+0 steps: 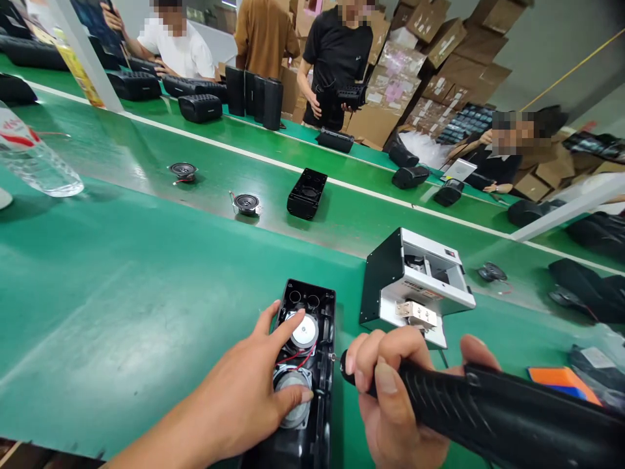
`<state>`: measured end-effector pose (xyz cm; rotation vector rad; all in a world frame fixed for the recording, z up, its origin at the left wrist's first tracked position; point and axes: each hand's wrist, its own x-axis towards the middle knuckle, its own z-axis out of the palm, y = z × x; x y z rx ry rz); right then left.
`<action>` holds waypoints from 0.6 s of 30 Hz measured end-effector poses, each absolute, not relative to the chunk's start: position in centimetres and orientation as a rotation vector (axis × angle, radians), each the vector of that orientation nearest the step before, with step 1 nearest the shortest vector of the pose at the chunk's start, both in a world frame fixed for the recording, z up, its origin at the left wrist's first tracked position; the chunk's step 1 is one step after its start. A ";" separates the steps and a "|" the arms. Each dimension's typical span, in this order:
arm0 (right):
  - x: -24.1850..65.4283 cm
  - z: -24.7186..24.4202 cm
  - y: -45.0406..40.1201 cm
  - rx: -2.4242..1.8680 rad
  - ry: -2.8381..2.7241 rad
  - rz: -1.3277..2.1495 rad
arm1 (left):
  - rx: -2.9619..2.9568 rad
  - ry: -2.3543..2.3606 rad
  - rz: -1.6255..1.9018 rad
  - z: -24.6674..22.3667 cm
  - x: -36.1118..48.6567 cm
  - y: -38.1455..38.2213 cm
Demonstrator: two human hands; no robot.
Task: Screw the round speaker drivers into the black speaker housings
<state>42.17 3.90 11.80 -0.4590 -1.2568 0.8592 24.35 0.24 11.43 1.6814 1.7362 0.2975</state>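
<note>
A black speaker housing lies open on the green bench, two round speaker drivers with red wires set inside it. My left hand grips its left side, index finger on the upper driver and thumb on the lower one. In my right hand is a black electric screwdriver, fingers wrapped round its front end. The screwdriver points left, and a small screw appears at its tip by the housing's right edge. Whether the tip touches the housing I cannot tell.
A black and white screw feeder stands just right of the housing. Beyond the bench, loose speaker drivers and another black housing sit on a green conveyor belt. A water bottle is at left; several people work across the line.
</note>
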 end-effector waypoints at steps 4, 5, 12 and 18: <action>42.3 11.8 4.0 -0.464 -1.273 0.885 | 1.657 1.736 0.279 11.7 24.4 0.1; 42.3 11.7 4.0 -0.469 -1.288 0.883 | 1.659 1.737 0.286 11.7 24.4 0.1; 41.9 10.9 4.7 -0.488 -1.330 0.927 | 1.665 1.739 0.274 11.9 24.5 0.3; 41.9 10.6 5.0 -0.482 -1.295 0.980 | 1.652 1.723 0.283 12.0 24.3 0.3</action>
